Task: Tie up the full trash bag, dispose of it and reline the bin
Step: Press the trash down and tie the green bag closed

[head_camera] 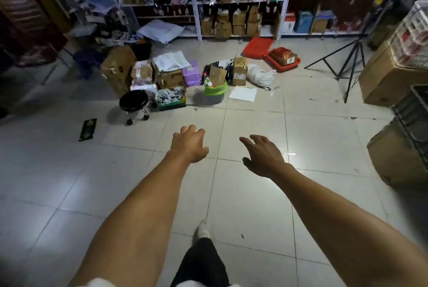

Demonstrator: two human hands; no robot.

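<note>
Your bin [215, 98], grey with a green trash bag [214, 89] lining its rim, stands on the tiled floor [254, 194] well ahead of you, stuffed with a cardboard piece [217, 75] and a bottle [207, 80]. Your left hand [188, 144] and right hand [264, 155] both reach forward, fingers spread apart, holding nothing. One black stool [133, 100] sits left of the bin, two red trays [258, 47] behind it, one white sheet [243, 94] just beside it. Labels are too small to read.
</note>
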